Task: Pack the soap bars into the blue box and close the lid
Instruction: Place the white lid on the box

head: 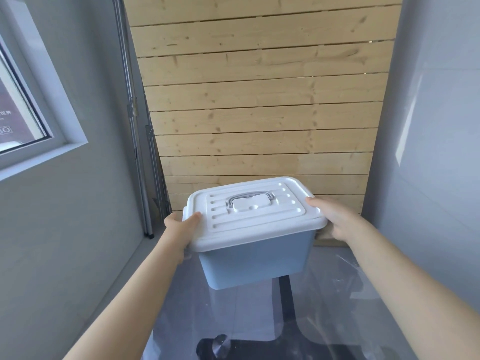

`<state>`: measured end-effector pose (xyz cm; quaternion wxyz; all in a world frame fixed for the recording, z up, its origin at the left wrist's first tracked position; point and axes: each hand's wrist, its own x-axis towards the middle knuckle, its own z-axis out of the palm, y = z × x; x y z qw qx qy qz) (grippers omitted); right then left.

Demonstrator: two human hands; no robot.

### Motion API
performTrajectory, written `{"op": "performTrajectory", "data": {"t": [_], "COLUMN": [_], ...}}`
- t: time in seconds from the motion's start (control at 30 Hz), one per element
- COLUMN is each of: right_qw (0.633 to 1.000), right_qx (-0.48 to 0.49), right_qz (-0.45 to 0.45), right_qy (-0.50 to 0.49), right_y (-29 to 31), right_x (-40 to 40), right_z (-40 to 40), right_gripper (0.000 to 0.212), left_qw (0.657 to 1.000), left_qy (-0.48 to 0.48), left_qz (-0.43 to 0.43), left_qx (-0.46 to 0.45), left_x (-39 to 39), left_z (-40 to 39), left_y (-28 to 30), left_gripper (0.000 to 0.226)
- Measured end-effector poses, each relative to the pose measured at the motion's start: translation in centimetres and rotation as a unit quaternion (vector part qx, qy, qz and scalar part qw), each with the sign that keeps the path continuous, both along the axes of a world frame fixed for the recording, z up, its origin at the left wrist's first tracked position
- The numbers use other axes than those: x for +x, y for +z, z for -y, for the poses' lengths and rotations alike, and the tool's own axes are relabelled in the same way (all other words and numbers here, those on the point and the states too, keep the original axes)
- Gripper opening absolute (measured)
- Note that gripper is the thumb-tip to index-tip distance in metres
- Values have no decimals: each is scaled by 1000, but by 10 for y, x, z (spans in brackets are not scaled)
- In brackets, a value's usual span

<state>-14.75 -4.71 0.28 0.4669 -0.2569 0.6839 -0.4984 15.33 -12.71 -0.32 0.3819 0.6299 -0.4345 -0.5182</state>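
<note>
View from a head cam, looking fwd and down at a blue box held up in front of the person, w/ a white lid seated on it.

Left of the box: a grey wall w/ a window, and a thin metal pole standing just beside a wood-slat panel that fills the space behind the box.

At the box's left end, the left hand grips the rim, thumb lying on top of the lid, fingers curled under the lid's edge and mostly hidden.

Centre: the lid looks flat and flush all round, w/ a grey carry handle folded down on top. The box appears lifted, not resting; below it is a glossy see-through counter w/ dark shapes under it.

At the box's right end, the right hand holds the rim the same way, thumb on the lid, fingers wrapped below.

Progress, as a judgement: lid is on, so the closing step looks done or nearly. No soap bars in view anywhere; the box walls are opaque, so can't tell if any are inside. Prob. left: set the box down, press the lid to confirm it's snapped.
</note>
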Motion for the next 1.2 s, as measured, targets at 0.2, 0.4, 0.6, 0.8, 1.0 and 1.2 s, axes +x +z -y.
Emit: {"op": "performTrajectory", "data": {"t": [0.2,0.4,0.6,0.8,1.0,1.2], "right_qw": [999,995,992,989,978,961], "right_qx": [-37,-89,-93,-108,-113,-93], "right_qz": [29,-13,-69,-70,-158,-236], "right_qy": [-19,-43,-56,-75,-79,-113], "right_y": [-3,-1,-4,-4,-2,-6], "right_x": [-5,4,7,7,12,24], "right_z": [1,2,-2,-2,-1,-7], "right_gripper": [49,48,56,43,35,26], "left_qw": [993,987,993,981,968,962], "left_qy": [-6,48,66,53,35,-25], "left_qz": [100,97,17,134,189,224], "left_qx": [-64,-116,-93,-134,-163,-157], "left_x": [1,-4,-6,-7,-6,-3], "left_z": [-4,-13,-13,-9,-8,12], "left_y": [5,7,2,5,4,11], "left_gripper": [75,41,25,35,47,38]}}
